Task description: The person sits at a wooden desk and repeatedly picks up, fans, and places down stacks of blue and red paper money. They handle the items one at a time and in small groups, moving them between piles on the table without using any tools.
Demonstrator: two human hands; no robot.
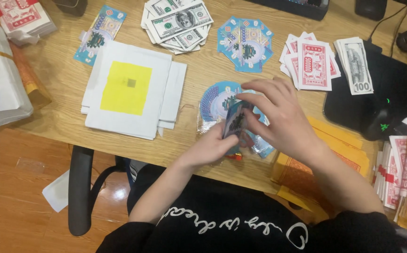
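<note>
Head cam: both hands, left hand (211,149) and right hand (278,117), are grasping a small blue note stack (235,122) near the desk's front edge, over a fanned blue pile (215,100). Left sits white paper with a yellow square (126,87); far right, red-and-white notes (314,64); near right, orange sheets (339,140).

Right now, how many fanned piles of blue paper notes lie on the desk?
2 fanned blue piles: one at the top middle, and one partly hidden under the hands. A single blue note lies top left. More may be hidden.
</note>
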